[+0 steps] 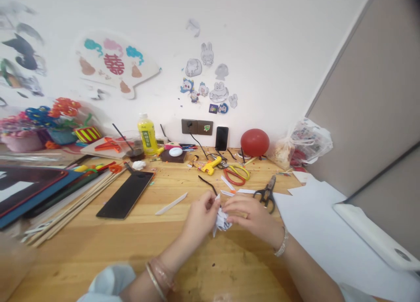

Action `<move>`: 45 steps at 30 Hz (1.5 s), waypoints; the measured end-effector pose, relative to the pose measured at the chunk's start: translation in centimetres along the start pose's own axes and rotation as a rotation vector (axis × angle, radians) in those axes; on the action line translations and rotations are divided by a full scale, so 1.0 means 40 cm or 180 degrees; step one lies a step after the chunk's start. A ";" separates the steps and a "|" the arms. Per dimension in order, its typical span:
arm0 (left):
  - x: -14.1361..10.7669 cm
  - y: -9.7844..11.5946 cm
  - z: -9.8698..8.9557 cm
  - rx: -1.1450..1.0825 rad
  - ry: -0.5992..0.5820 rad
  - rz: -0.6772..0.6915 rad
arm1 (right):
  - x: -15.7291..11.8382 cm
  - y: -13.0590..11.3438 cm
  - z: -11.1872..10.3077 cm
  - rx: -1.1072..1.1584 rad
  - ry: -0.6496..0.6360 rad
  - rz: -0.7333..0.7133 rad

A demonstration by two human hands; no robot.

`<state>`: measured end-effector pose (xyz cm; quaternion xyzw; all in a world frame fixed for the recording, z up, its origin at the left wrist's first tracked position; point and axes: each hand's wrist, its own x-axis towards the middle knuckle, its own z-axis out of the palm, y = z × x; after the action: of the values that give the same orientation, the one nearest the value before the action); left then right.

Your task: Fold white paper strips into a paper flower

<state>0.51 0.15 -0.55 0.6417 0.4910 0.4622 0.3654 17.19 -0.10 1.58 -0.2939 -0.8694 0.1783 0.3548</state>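
A small crumpled or folded bundle of white paper strips (223, 222) is held between my hands, just above the wooden table. My left hand (201, 218) is closed, with thumb and forefinger pinching the bundle's left side. From the right, the bent fingers of my right hand (252, 214) press against it; their tips partly hide the paper. Behind my fingers a thin black stem (207, 182) points up and left; I cannot tell whether it joins the bundle. One loose white paper strip (171, 204) lies left of my left hand. Black-handled scissors (267, 195) rest beyond my right hand.
Farther back lie a yellow glue gun (211, 165), red-and-yellow scissors (236, 174) and a red balloon (255, 142). A tablet (126, 194) and wooden sticks (77, 203) are at left, near a yellow drink bottle (147, 135). White paper sheets (323, 232) cover the right side.
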 end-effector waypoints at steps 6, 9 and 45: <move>0.001 -0.006 0.005 -0.0452 -0.0165 -0.0095 | -0.003 -0.010 0.010 -0.0958 0.0190 -0.0423; 0.002 -0.004 0.004 -0.0511 -0.0077 -0.0165 | -0.004 -0.015 0.015 -0.1311 0.0240 -0.0633; 0.000 0.011 -0.002 -0.0388 0.0233 -0.0020 | -0.007 -0.035 0.037 -0.1533 0.0625 -0.0796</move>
<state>0.56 0.02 -0.11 0.5994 0.4769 0.5133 0.3871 15.74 -1.51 1.13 -0.2761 -0.8777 -0.1078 0.3765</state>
